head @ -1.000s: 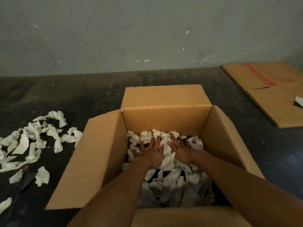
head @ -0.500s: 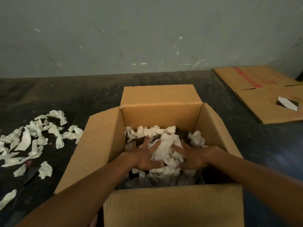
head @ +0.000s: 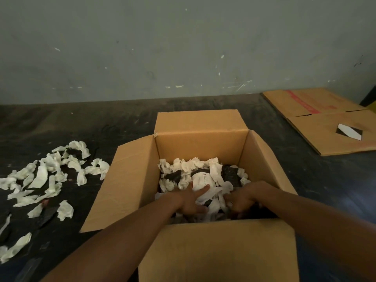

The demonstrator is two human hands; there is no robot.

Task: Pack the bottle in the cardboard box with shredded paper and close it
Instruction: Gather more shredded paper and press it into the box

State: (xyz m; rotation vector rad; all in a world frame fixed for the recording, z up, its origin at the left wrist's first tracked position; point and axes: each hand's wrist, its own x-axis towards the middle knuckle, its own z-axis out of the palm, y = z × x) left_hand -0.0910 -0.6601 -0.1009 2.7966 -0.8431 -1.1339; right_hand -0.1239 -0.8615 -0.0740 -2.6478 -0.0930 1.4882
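The open cardboard box (head: 134, 180) stands on the dark floor with all flaps up or out. White shredded paper (head: 189, 165) fills its bottom. A white labelled surface, apparently the bottle (head: 200, 180), lies partly uncovered in the middle of the paper; the rest of it is buried. My left hand (head: 190, 201) rests on the paper with fingers spread, its index finger touching the bottle's near end. My right hand (head: 242, 200) is to the right of it, fingers curled down into the shredded paper near the box's front wall.
A loose pile of shredded paper (head: 44, 176) is scattered on the floor left of the box. A flattened cardboard sheet (head: 325, 123) lies at the back right. A grey wall (head: 183, 47) runs behind the box. The near flap (head: 219, 251) hides the box's front interior.
Both hands have drawn back toward the near side of the box, dragging paper with them. The white labelled surface has come into sight. My right fingers have curled shut.
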